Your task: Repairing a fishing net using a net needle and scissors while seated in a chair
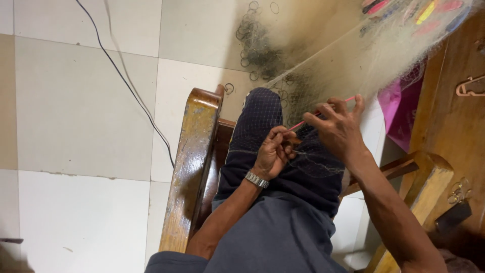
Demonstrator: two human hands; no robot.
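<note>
Pale tiled floor, black cable crossing at 11 o'clock. Wooden chair arm beside dark-trousered knee. Fine fishing net stretched toward 1 o'clock, small dark rings bunched at 12. Left hand, wristwatch worn, pinches pink netting needle. Right hand, fingers spread, hooks net strands. Magenta bag at 2 o'clock; coloured floats above.

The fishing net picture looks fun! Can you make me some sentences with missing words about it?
1. The left hand wears a metal ____ on its wrist.
2. The right hand holds a thin stick coloured ____.
3. The fishing net stretches over the person's ____.
4. A thin black ____ runs across the tiled floor.

Missing words: watch; pink; knee; cable
</note>
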